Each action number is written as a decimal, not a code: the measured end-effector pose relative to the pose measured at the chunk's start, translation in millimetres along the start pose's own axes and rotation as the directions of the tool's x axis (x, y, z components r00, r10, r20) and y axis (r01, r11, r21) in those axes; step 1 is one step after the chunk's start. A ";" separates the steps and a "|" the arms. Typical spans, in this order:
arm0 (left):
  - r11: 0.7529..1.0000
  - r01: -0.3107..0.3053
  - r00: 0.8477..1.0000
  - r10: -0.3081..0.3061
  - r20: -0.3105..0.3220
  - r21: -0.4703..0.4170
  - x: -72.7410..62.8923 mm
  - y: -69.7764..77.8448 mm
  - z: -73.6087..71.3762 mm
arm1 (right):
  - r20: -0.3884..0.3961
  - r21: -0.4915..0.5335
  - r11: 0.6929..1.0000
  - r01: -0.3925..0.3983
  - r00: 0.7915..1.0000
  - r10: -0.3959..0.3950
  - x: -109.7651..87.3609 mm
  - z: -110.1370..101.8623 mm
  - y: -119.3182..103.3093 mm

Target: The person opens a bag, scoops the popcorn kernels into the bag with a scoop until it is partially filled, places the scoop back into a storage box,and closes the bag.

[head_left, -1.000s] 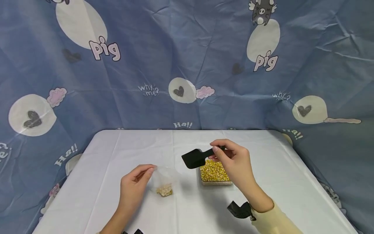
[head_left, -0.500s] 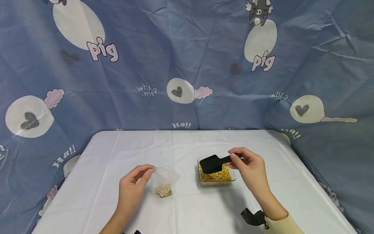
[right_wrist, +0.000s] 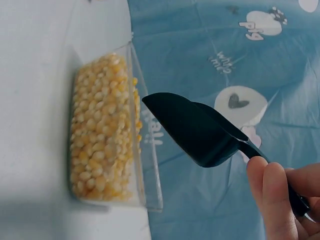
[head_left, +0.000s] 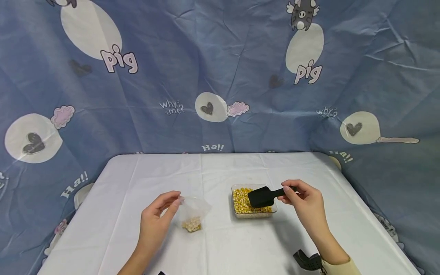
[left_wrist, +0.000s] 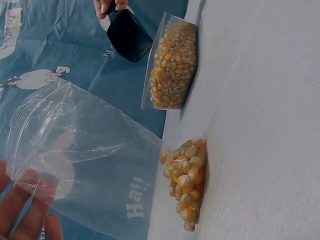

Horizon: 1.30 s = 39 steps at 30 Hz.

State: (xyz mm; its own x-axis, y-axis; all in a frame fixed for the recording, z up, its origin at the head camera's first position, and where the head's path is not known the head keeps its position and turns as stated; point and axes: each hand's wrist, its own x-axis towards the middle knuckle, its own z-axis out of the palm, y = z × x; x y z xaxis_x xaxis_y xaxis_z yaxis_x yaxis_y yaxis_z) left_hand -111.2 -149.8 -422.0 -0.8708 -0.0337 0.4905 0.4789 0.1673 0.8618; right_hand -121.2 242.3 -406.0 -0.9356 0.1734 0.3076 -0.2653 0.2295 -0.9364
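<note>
My left hand (head_left: 156, 221) pinches the top edge of a clear plastic zip bag (left_wrist: 95, 145), which stands on the table with a small heap of corn kernels (left_wrist: 186, 180) in its bottom. In my right hand (head_left: 306, 206) is a small black scoop (head_left: 262, 197), gripped by its handle between thumb and fingers. The scoop's blade (right_wrist: 190, 130) hangs above a clear rectangular container (head_left: 254, 215), overlapping its right side in the head view. Yellow corn kernels (right_wrist: 102, 130) nearly fill that container. Whether the scoop carries any kernels I cannot tell.
A white cloth covers the table (head_left: 154, 172), with the container right of the bag. Behind the table hangs a blue printed curtain (head_left: 213, 76). A black wrist mount (head_left: 307, 261) sits at the right sleeve (head_left: 340, 267).
My right hand has moved right and down with the scoop, from between bag and container to over the container. My left hand and the bag have stayed nearly still.
</note>
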 end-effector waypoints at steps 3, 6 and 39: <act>0.997 -0.054 0.999 0.054 -0.005 0.048 -0.3 3.7 2.4 | -0.004 0.002 1.000 -0.014 1.000 0.014 -0.6 -2.7 4.1; 0.981 -0.150 0.989 0.150 0.005 0.122 -0.5 6.3 4.8 | -0.009 0.004 1.000 -0.023 1.000 0.023 -0.7 -4.7 7.3; 0.675 -0.588 0.794 0.586 0.161 0.445 -2.5 -20.1 14.8 | -0.020 0.009 0.997 -0.077 0.997 0.077 -3.8 -13.2 24.0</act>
State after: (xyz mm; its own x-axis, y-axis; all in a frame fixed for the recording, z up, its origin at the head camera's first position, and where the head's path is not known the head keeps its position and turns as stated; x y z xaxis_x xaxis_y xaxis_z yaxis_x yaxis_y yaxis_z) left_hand -120.4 -138.5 -442.4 -0.4290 0.2300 0.8735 0.7860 0.5717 0.2355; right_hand -120.9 259.8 -427.4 -0.9485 0.2094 0.2378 -0.1948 0.2068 -0.9588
